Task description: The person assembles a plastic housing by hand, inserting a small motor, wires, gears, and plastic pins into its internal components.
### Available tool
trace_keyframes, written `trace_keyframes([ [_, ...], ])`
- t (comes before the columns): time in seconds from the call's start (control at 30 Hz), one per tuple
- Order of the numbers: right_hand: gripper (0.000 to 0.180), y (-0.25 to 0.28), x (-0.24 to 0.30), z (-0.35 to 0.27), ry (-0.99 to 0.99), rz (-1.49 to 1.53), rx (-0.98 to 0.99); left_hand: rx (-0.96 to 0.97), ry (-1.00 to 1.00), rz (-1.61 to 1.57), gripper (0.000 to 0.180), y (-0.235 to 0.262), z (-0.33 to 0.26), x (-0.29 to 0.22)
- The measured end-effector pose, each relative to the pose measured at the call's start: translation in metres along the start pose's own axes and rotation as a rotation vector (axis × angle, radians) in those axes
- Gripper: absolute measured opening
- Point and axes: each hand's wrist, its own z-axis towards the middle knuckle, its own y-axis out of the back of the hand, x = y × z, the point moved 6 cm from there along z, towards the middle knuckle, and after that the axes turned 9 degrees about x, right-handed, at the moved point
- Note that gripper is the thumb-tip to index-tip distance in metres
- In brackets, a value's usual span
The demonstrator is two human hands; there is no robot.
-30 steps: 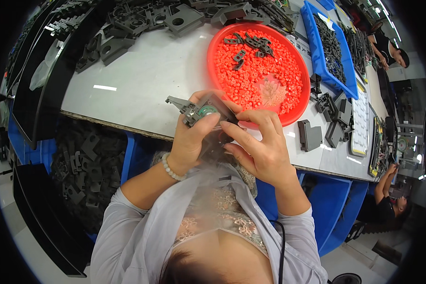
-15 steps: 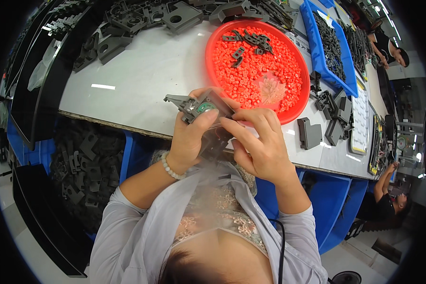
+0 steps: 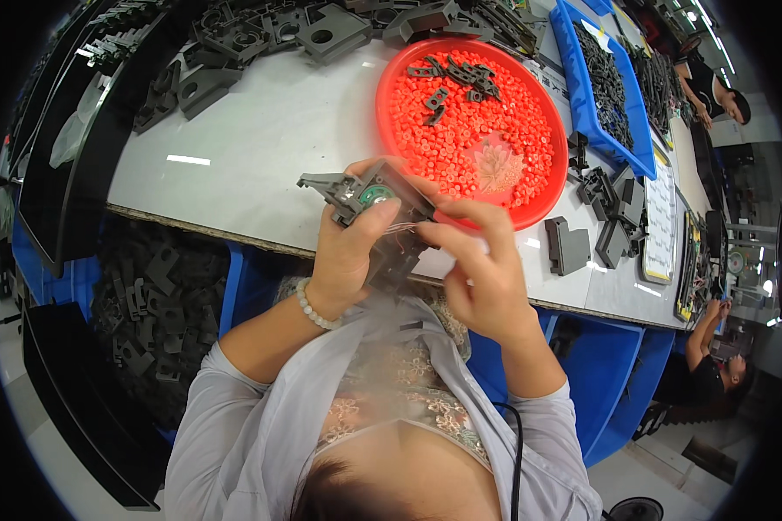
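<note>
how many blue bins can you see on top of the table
1. A long blue bin holding dark parts sits on the white table, right of the red tray. A blue corner at the top edge may be another. More blue bins stand below the table.

The person wears a light grey top with long sleeves. The sleeves are pushed up, so the lower arms are bare. Under the open grey top is a thin, see-through layer with a lace flower pattern on the chest. A bracelet of small pale round beads sits on the left wrist. A thin black cable runs down the right side of the top. Dark hair shows at the bottom.
</note>
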Motion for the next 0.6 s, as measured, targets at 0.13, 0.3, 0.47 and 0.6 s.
trace_keyframes([
  [0.13, 0.051, 0.017, -0.021, -0.023, -0.121, 0.072, -0.153, -0.006, 0.048, 0.066, 0.046, -0.002, 0.003, 0.002],
  [0.3, 0.048, 0.017, -0.024, -0.035, -0.155, 0.065, -0.179, 0.039, 0.061, 0.003, 0.058, 0.003, 0.004, 0.007],
  [0.47, 0.048, 0.018, -0.010, -0.023, -0.114, -0.034, -0.144, 0.060, 0.043, -0.062, 0.062, -0.001, 0.005, 0.010],
  [0.6, 0.044, 0.011, 0.012, 0.001, 0.021, -0.100, -0.053, 0.093, 0.011, -0.077, 0.063, 0.001, 0.001, 0.011],
])
